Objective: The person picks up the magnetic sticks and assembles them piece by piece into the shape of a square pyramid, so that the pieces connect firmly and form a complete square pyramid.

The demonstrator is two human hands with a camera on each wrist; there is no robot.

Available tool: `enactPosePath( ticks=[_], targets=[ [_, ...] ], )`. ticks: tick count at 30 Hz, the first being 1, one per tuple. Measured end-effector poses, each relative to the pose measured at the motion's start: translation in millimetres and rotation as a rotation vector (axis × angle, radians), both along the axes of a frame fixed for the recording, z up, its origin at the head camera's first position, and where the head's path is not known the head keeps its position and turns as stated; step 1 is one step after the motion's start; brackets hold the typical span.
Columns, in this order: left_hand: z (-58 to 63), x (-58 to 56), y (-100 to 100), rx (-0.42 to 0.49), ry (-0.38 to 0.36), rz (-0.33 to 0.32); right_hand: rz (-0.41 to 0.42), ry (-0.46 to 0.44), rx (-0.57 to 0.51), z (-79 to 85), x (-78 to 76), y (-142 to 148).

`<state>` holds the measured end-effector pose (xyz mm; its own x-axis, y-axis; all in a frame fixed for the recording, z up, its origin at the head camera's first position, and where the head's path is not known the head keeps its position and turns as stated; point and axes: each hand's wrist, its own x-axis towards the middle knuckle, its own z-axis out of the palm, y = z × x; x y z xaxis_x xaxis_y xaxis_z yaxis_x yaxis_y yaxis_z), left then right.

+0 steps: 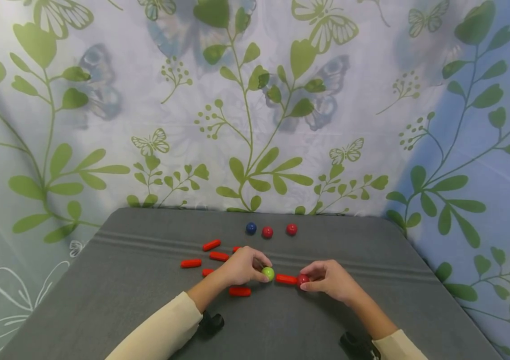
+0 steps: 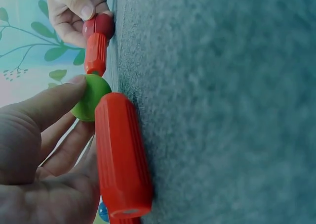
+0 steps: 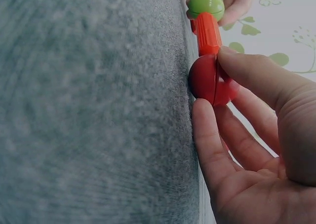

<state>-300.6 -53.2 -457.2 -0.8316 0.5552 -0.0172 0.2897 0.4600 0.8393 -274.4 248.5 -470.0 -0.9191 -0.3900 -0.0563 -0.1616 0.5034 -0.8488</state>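
My left hand (image 1: 242, 268) pinches a green ball (image 1: 268, 274) between thumb and fingers, low over the grey tabletop. Opposite it, my right hand (image 1: 333, 282) grips a dark red ball (image 3: 210, 79) with thumb and fingertips. Between the balls lies a short ribbed red stick (image 1: 286, 279). One end of the stick meets the red ball; its other end points at the green ball, with a small gap in the head view. Close to the left wrist camera, another red stick (image 2: 123, 155) rests on the table beside the left hand.
Several more red sticks (image 1: 191, 263) lie on the grey table (image 1: 147, 310) around the left hand, some partly hidden by it. Farther back sit a blue ball (image 1: 251, 228) and two red balls, one (image 1: 292, 229) to the right. A leaf-patterned curtain (image 1: 363, 100) hangs behind the table.
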Motion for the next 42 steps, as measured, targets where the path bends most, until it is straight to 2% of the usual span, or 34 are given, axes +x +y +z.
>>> enactPosePath(
  ticks=[9, 16, 20, 24, 30, 35, 42],
  targets=[
    [0.5, -3.2, 3.5, -0.031, 0.019, -0.023, -0.003, 0.006, 0.014, 1.4, -2.7, -2.5],
    [2.0, -1.4, 0.4, -0.040, 0.027, -0.037, -0.002, -0.015, 0.011, 5.4, -2.4, -5.2],
    [6.2, 2.6, -7.1, -0.052, 0.076, -0.021, -0.006, -0.007, 0.022, 7.5, -2.4, -6.8],
    [10.2, 8.7, -19.4, -0.073, 0.148, 0.002, 0.003, 0.037, 0.056, 8.8, -2.9, -10.4],
    [7.4, 22.0, -38.7, -0.089, 0.201, -0.014, 0.050, 0.132, 0.084, 7.6, -7.1, -19.9],
    [2.9, 30.3, -49.9, -0.111, 0.208, -0.050, 0.135, 0.206, 0.082, 8.0, -11.2, -29.2],
    [1.7, 37.7, -55.4, -0.175, 0.210, -0.082, 0.231, 0.196, 0.120, 10.6, -15.6, -41.1]
  ],
)
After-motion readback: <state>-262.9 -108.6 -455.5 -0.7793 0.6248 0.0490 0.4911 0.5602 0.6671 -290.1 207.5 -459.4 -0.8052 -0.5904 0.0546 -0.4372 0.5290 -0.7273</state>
